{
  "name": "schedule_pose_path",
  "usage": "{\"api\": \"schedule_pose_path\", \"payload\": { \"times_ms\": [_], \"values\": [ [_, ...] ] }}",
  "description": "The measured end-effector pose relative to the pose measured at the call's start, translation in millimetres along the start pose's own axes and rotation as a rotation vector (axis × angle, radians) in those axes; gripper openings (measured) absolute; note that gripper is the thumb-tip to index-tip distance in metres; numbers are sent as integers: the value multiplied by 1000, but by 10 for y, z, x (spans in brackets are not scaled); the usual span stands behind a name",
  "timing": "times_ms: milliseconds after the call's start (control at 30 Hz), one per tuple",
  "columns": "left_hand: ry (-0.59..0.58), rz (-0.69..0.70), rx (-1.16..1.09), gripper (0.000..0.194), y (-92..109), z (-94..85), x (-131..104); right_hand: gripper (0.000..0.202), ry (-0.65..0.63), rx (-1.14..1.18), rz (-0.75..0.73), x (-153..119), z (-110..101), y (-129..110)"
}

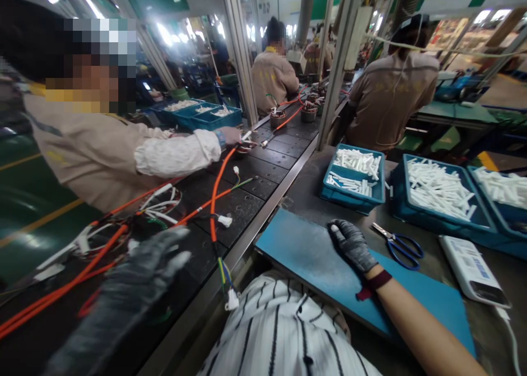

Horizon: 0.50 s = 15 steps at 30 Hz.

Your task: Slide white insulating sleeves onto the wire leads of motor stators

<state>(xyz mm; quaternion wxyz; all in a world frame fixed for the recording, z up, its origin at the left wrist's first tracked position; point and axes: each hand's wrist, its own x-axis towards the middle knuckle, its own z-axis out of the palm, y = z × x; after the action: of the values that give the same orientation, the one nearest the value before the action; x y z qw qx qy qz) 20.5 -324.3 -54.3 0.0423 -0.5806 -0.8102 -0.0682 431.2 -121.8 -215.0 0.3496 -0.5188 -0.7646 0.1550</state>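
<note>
My left hand (144, 271), in a grey glove and blurred by motion, hovers over the dark conveyor (263, 170). Its fingers look spread with nothing between them, close to an orange cable harness (119, 233) with white sleeves. Another orange cable (214, 203) hangs over the conveyor's metal edge, ending in coloured wires and a white connector (231, 299). On the blue board (296, 239) rests my right hand (352, 244), gloved in grey, its fingers curled together and no object showing in them. Scissors (399, 247) with blue handles lie just to its right.
Blue bins (354, 200) of short white tubes stand at the back of the bench, beyond a white device (473, 269) with a cable. A co-worker's sleeved arm (181, 153) reaches across the conveyor from the left. Wound motor parts (278, 118) sit farther along. Metal posts (335, 63) rise beside the line.
</note>
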Motion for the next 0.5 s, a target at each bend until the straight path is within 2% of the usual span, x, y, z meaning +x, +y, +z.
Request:
{"api": "schedule_pose_path", "payload": {
  "times_ms": [33,100,133,200,267,400,500],
  "values": [
    [-69,93,-10,50,96,158,54,42,3,18,10,3,4,3],
    [-191,158,21,50,284,466,86,43,10,45,23,6,14,9],
    [-297,152,104,53,359,599,74,44,12,56,29,7,19,12],
    [-434,90,248,59,450,799,34,44,11,75,39,9,25,14],
    [-478,35,333,62,473,910,6,44,3,91,50,9,26,13],
    [-456,17,341,64,510,986,47,45,-6,134,74,5,13,11],
    [-468,15,293,65,673,1005,156,45,-19,170,97,5,5,16]
  ]
}}
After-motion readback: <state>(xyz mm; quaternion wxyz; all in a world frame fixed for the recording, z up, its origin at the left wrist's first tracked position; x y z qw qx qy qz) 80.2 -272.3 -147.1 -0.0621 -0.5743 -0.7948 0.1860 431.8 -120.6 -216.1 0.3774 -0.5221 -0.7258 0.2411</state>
